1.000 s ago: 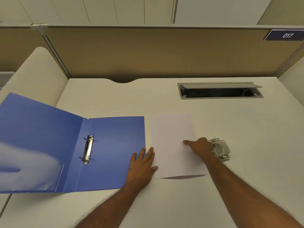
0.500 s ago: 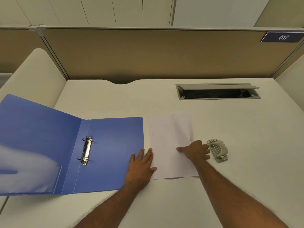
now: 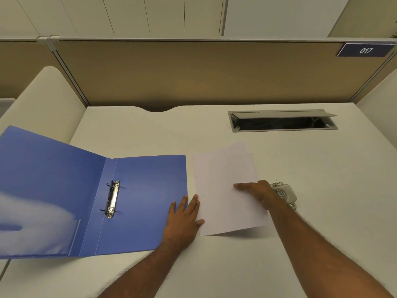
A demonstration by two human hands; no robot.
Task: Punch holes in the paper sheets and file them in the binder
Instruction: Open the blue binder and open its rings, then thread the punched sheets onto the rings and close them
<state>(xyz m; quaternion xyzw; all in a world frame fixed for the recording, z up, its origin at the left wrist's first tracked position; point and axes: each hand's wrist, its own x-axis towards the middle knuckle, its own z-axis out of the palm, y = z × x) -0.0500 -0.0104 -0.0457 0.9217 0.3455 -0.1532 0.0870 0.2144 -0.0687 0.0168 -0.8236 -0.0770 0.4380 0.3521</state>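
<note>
An open blue binder (image 3: 146,190) lies on the desk at the left, its metal two-ring clip (image 3: 112,198) near the spine. White paper sheets (image 3: 223,181) lie just right of it, with small holes along their left edge. My left hand (image 3: 184,218) rests flat, fingers spread, across the binder's right edge and the paper's left edge. My right hand (image 3: 255,193) lies palm down on the sheets' right side, fingers pointing left. A grey hole punch (image 3: 284,193) sits behind that hand, partly hidden by it.
The white desk (image 3: 322,190) has an open cable slot (image 3: 283,122) at the back right. A tan partition (image 3: 193,72) with a "017" label (image 3: 365,50) closes off the back. The binder's left cover hangs past the desk's left edge.
My right hand slid back to the right on the paper, toward the hole punch. The sheets shifted slightly, top corner fanned right. My left hand stayed put.
</note>
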